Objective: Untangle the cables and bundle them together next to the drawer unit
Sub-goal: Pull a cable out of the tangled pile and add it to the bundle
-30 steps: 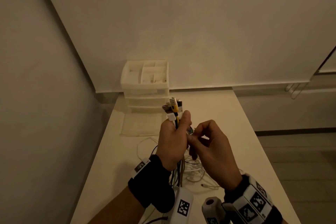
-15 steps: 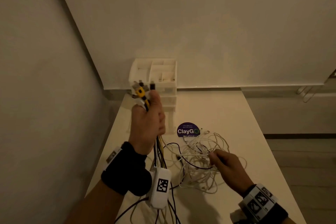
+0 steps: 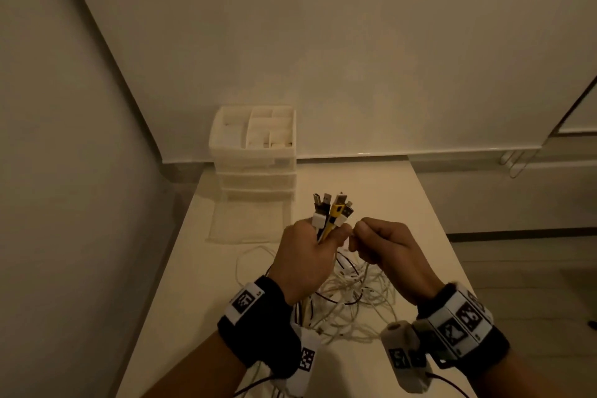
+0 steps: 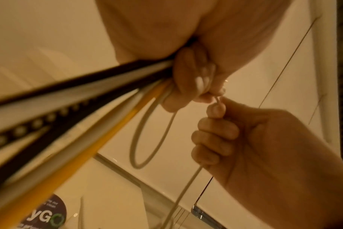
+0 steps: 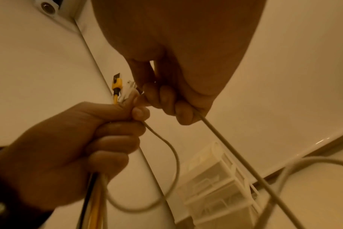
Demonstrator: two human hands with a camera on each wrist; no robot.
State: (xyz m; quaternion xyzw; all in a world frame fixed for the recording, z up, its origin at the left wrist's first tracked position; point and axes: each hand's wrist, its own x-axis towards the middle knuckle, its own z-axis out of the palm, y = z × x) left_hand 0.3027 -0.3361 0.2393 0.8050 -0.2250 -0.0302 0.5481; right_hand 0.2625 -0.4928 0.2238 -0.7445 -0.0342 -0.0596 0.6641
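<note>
My left hand (image 3: 310,252) grips a bundle of cables (image 3: 332,213), white, black and yellow, with their plug ends sticking up above the fist. In the left wrist view the bundle (image 4: 78,111) runs out of the curled fingers. My right hand (image 3: 384,249) is right beside it and pinches a thin white cable (image 5: 235,155) near its end, fingers curled round it; a loop of that cable (image 4: 151,139) hangs between the hands. A tangle of white and dark cables (image 3: 352,304) lies on the table under both hands. The white drawer unit (image 3: 255,155) stands at the table's far left corner.
The white table (image 3: 387,191) runs to the back wall; another wall lies close on the left. A flat white mat (image 3: 245,223) lies in front of the drawer unit. A round purple sticker (image 4: 47,215) shows on the table. The floor drops off past the right table edge.
My left hand has come back from the left to the middle with the bundle. My right hand has risen from the tangle, holding a white cable up beside the left hand.
</note>
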